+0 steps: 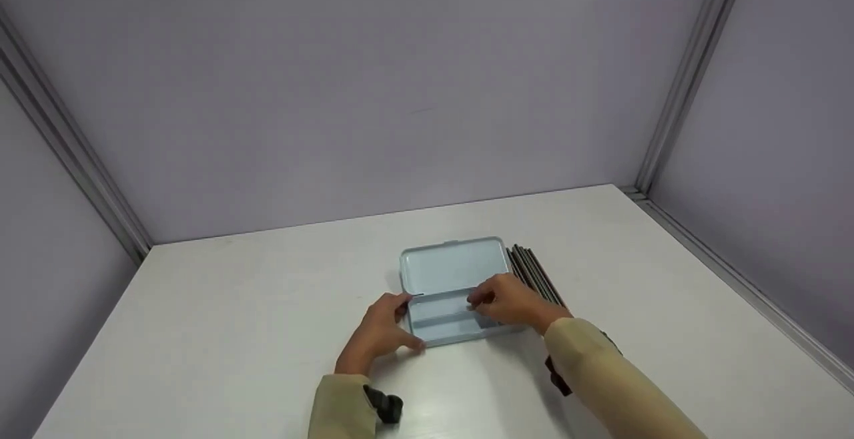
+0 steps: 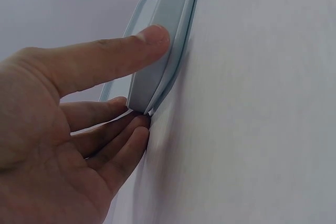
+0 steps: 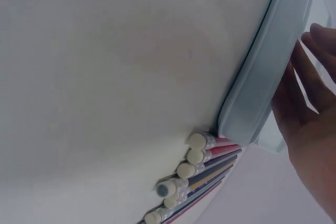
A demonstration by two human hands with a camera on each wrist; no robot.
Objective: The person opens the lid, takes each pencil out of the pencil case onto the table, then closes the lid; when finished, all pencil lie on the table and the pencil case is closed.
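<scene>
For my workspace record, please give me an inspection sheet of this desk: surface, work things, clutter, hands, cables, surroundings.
Surface: white table, bare around the work.
Work things: pale blue case, lying open; pencils bundled beside its right edge, eraser ends together.
Clutter: nothing seen.
Hands: left hand grips the case's left corner, thumb on its rim; right hand reaches into the tray, whether it holds anything cannot be told.
Cables: nothing seen; black straps at both wrists.
Surroundings: plain grey walls with metal corner rails.
</scene>
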